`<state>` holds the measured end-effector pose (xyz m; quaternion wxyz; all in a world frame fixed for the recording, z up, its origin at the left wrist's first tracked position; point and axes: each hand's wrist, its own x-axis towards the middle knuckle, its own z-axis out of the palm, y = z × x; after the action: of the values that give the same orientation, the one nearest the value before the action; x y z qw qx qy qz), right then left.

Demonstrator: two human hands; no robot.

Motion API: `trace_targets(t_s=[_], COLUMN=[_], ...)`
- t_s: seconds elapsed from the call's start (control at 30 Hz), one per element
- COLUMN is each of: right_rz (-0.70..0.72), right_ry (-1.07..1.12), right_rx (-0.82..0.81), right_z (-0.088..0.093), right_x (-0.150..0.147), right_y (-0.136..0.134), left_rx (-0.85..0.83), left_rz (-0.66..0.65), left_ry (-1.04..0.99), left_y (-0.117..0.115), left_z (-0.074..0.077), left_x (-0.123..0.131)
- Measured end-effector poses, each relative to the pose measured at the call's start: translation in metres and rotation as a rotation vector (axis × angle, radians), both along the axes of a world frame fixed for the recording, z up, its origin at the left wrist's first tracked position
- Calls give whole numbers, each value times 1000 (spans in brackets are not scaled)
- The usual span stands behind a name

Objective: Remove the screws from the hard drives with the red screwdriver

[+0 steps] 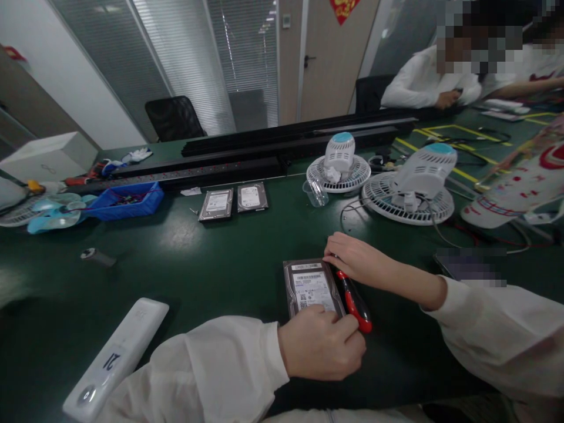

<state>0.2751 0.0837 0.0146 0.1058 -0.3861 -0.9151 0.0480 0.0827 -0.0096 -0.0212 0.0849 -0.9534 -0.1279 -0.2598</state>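
A hard drive (311,282) with a white label lies on the green table in front of me. My left hand (324,342) is curled over its near edge, fingers bent; whether it grips the drive is hard to see. At the drive's far right corner is my right hand (352,257), its fingers pinched together around something too small to make out. A red and black screwdriver (356,304) lies just right of the drive, below my right hand. Two more hard drives, one on the left (217,203) and one on the right (252,197), lie farther back.
Two white fan parts (337,164) (414,188) and a clear cup (316,192) stand behind. At left are a blue bin (127,201), a metal cylinder (97,257) and a white device (117,358). A phone (471,267) lies right. People sit at the back right.
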Motion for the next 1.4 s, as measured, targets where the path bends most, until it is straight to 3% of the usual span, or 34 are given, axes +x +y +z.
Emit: trace_targets(t_s=[0.3, 0.67, 1.0, 1.4], right_rz=[80, 192, -11, -48], right_ry=[24, -3, -93, -227], right_rx=[125, 85, 157, 173], right_z=[-15, -8, -10, -2], right_x=[2, 10, -10, -15], right_y=[-6, 2, -10, -12], left_rx=[-17, -12, -21, -20], left_rz=[-3, -28, -20, -21], left_ry=[-34, -40, -63, -39], left_y=[0, 0, 0, 0], left_z=[2, 5, 4, 3], left_x=[0, 0, 0, -1])
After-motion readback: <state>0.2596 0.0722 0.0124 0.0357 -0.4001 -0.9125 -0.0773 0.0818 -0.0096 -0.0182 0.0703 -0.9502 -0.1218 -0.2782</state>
